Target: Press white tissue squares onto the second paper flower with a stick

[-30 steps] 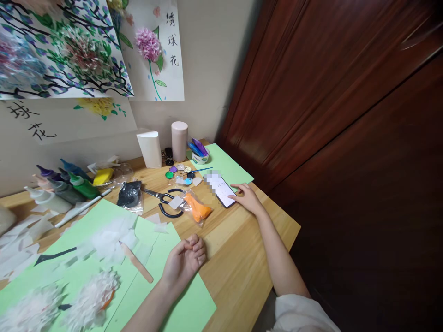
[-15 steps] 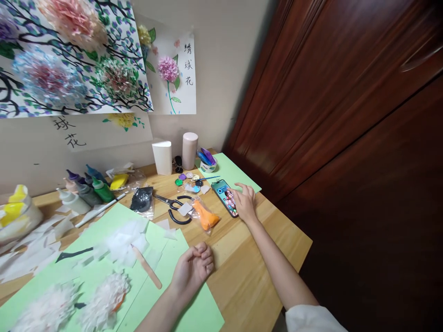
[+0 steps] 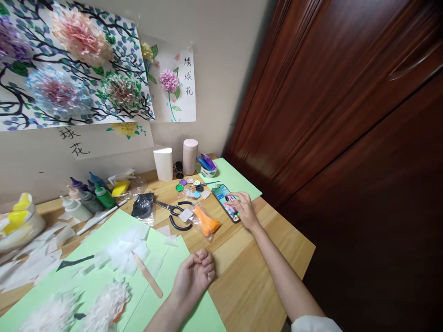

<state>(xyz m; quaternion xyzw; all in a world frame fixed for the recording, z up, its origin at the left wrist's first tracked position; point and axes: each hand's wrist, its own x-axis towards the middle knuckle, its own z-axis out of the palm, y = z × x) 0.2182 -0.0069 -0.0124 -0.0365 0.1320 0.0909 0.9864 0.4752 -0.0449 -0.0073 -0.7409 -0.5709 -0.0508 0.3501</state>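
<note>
My right hand (image 3: 244, 212) hovers over or touches the screen of a phone (image 3: 224, 199) lying on the wooden table; whether a fingertip meets the glass I cannot tell. Its fingers are bent and apart, holding nothing. My left hand (image 3: 195, 276) rests palm up at the edge of a green paper sheet (image 3: 173, 272), fingers curled into a loose fist with nothing visible inside. To its left lies a flat wooden stick (image 3: 148, 275), its tip on a pile of white tissue pieces (image 3: 122, 246). Two ruffled white paper flowers (image 3: 107, 304) sit at the lower left.
Scissors (image 3: 171, 210), an orange clay bag (image 3: 206, 222) and a black clay bag (image 3: 143, 206) lie mid-table. Paint bottles (image 3: 104, 197), a white cup (image 3: 163, 163) and a pink canister (image 3: 190, 157) stand along the wall. A dark wooden cabinet (image 3: 332, 138) rises at the right.
The view has tilted up slightly, so things sit lower in the picture. My right fingers have shifted a little over the phone, whose screen content looks different. My left hand remains curled.
</note>
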